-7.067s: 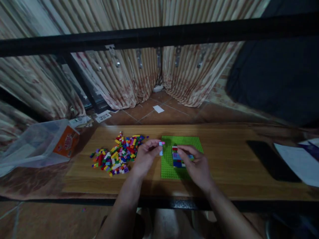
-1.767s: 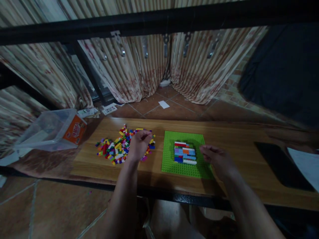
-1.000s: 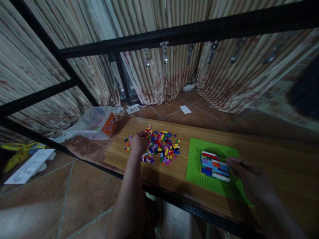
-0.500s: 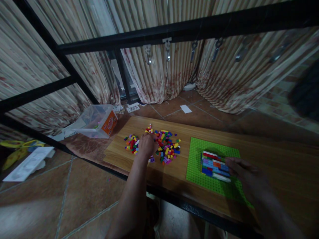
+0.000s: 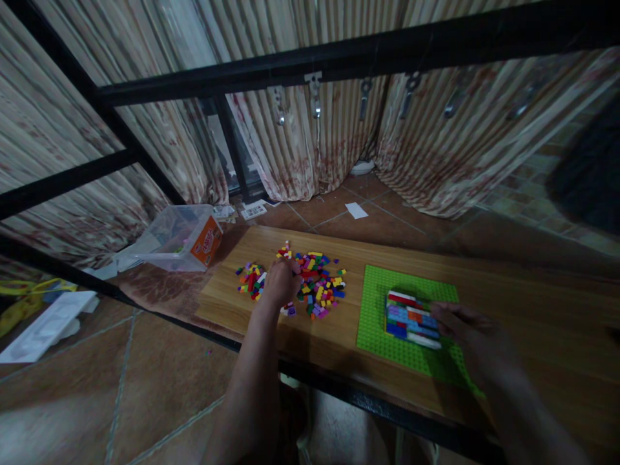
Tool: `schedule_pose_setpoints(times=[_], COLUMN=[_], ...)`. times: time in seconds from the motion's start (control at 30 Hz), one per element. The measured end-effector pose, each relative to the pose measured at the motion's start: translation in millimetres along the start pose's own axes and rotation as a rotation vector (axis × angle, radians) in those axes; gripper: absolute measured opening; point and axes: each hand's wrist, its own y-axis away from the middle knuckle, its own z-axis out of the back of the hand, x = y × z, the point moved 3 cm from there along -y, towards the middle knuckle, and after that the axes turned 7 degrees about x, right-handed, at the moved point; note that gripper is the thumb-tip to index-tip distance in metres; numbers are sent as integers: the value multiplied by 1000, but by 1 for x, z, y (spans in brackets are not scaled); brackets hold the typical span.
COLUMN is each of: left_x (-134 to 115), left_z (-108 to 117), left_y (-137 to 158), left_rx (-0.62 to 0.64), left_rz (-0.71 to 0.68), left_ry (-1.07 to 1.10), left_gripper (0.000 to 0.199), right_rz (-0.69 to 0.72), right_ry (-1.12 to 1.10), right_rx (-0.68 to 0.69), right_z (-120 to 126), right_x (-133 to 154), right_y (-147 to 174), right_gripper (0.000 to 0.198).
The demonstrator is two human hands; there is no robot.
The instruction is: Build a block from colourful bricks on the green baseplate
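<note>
My left hand (image 5: 281,281) is over a loose pile of small toy bricks (image 5: 320,287) in many colours, its fingers curled down among them. What those fingers hold, if anything, is hidden. To the right, my right hand (image 5: 462,323) pinches the right end of a flat block of joined toy bricks (image 5: 411,320), striped in white, red, light blue, orange and dark blue. Beneath that block lies a green studded baseplate (image 5: 375,342); whether the two are joined cannot be seen.
The wooden tabletop (image 5: 320,342) carries the bricks and baseplate. Left of it stands a clear plastic bin (image 5: 179,252) with an orange label. A black metal bar (image 5: 310,64) with hanging metal clips crosses in front of striped curtains (image 5: 290,155). A white tray-like piece (image 5: 46,326) lies at far left.
The view has shifted slightly, so everything sits a little further left. Both hands stay at nearly the same places, left over the pile and right at the block.
</note>
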Motion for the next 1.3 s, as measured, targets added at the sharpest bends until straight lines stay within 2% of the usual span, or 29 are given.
schedule_pose_setpoints(times=[0.1,0.2,0.3,0.4,0.53,0.67,0.83,1.03,1.3], left_x=[-1,-5,-23,-56,-103,-127,-139,-148,-139], left_z=[8,10,-2,-22,-47,-59,-67,-74,-73], left_y=[2,3,4,9,21,25,24,23,12], left_rx=[2,51,140,192,246,237,241,227,134], left_rz=[-44,-111,-262,-368,-455,-475,-539,-559,-426], left_ry=[59,196,381,558,634,607,558,549,607], left_gripper=[13,8,4,4,4,3,5,7,16], right_rz=[11,94,186,230,293,354,355,348,315], right_ry=[-9,2,5,7,73,151,243,221,194], right_rx=[-29,-79,-159,-199,-96,32,116,159,99], right_z=[0,0,0,-2,-8,-12,-10,-14,1], right_x=[2,12,25,34,37,31,25,31,20], right_y=[0,4,8,11,13,9,3,4,-7], right_gripper=[26,24,20,19,22,29,33,28,21])
